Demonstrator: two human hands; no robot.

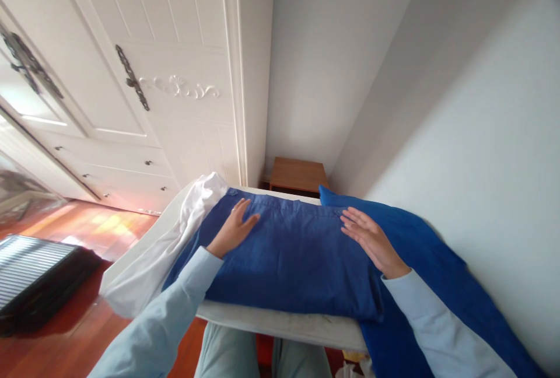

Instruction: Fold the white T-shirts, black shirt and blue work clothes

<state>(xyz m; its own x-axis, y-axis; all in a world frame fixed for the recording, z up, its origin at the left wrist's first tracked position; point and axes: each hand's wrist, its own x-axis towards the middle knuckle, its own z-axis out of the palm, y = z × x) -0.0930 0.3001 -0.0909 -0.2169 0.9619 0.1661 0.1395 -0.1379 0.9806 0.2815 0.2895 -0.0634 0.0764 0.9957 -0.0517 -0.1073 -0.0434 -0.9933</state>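
Observation:
A dark blue garment with a waistband point(291, 255) lies spread over a narrow, white-covered board point(284, 319). Whether it is a skirt or trousers I cannot tell. My left hand point(235, 228) is open over its left part, fingers pointing at the waistband. At the right end of the waistband is my right hand point(371, 239), also open, with its fingers stretched out. Neither hand grips anything; whether they touch the cloth is unclear. White cloth point(175, 244) lies bunched along the board's left side. Brighter blue cloth point(420, 249) spreads out on the right, partly behind my right forearm.
A white wardrobe point(192, 144) with ornate handles rises at the far left. A small brown wooden cabinet point(297, 172) stands beyond the board, in the corner by a pale wall point(490, 150). A black ribbed case point(39, 279) lies on the reddish wooden floor point(109, 226).

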